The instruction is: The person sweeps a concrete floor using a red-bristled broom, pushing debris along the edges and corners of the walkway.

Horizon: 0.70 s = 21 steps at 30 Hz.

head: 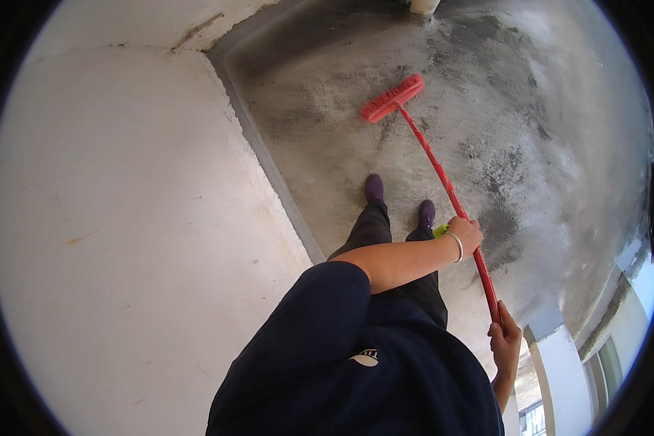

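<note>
A red long-handled broom [440,174] slants across the view, its bristled head [393,99] out in front of my feet, at or just above the concrete floor. My left hand [465,235], with a bangle at the wrist, reaches across my body and grips the handle partway along. Close to the handle's near end, my right hand [506,335] is wrapped around the red shaft. A lime-green object [440,230] shows beside my left hand; what it is, and whether the hand holds it, I cannot tell.
A pale wall [141,207] runs along my left, with a grey strip [272,180] at its base. The concrete floor [327,147] bears dark patches and pale dusty marks. A pale pipe or post [425,6] stands ahead. White pillar-like structures [564,376] are at the lower right.
</note>
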Each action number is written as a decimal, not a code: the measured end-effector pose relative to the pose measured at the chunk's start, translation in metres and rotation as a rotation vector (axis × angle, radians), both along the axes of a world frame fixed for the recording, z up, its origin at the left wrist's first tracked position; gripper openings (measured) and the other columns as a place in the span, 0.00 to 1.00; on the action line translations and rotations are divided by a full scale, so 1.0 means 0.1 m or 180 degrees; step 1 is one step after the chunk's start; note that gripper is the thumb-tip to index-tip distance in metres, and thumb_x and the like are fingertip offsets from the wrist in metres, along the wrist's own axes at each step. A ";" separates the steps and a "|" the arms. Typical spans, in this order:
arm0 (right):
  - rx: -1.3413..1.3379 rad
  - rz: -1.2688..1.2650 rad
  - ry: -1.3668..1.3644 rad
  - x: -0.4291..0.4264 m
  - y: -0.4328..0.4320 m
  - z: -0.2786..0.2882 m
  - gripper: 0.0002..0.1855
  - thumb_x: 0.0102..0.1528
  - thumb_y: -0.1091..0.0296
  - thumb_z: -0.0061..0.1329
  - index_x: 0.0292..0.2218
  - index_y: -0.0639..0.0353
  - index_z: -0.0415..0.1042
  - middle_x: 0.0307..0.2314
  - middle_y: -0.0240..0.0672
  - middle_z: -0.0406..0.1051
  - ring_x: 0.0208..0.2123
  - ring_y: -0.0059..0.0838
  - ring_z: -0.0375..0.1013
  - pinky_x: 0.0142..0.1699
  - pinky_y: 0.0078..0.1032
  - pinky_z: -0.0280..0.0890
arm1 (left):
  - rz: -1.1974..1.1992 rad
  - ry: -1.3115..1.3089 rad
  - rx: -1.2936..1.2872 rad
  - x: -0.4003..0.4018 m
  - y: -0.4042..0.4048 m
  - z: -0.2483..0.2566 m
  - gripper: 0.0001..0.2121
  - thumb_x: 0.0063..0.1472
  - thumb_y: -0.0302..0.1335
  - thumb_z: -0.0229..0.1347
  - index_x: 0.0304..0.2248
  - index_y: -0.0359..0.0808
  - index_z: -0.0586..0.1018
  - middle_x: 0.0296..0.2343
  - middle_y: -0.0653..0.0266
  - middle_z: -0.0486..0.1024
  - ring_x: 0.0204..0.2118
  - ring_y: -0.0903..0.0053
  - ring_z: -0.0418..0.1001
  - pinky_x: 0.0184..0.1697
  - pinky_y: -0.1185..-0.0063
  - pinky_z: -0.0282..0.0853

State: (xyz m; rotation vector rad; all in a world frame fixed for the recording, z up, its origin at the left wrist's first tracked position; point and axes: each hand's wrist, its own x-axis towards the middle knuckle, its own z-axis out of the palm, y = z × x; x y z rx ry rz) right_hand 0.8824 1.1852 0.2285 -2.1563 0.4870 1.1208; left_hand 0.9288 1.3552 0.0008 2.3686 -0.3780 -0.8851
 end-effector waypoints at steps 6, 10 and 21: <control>0.1226 -0.0042 0.0516 0.09 0.48 -1.02 0.29 0.55 0.76 0.40 0.58 0.59 0.54 0.22 0.29 0.67 0.15 0.13 0.61 0.18 0.13 0.58 | 0.0570 -0.0258 0.0914 -0.09 0.93 -0.54 0.08 0.53 0.30 0.51 0.32 0.43 0.80 0.34 0.59 0.73 0.33 0.64 0.76 0.35 0.67 0.69; 0.1907 0.0314 0.0640 0.21 1.79 -1.96 0.29 0.56 0.75 0.41 0.59 0.56 0.54 0.21 0.29 0.66 0.14 0.13 0.59 0.19 0.14 0.55 | 0.1069 -0.0187 0.1440 -0.21 2.42 -1.08 0.08 0.51 0.30 0.54 0.33 0.42 0.75 0.37 0.59 0.72 0.34 0.61 0.75 0.37 0.66 0.70; 0.1187 0.1740 -0.0080 0.04 2.17 -1.77 0.26 0.51 0.75 0.43 0.53 0.64 0.62 0.34 0.57 0.70 0.36 0.45 0.73 0.42 0.30 0.65 | 0.0953 0.0660 0.1106 -0.84 2.69 -1.18 0.10 0.53 0.27 0.51 0.34 0.35 0.79 0.42 0.46 0.70 0.38 0.57 0.75 0.40 0.67 0.71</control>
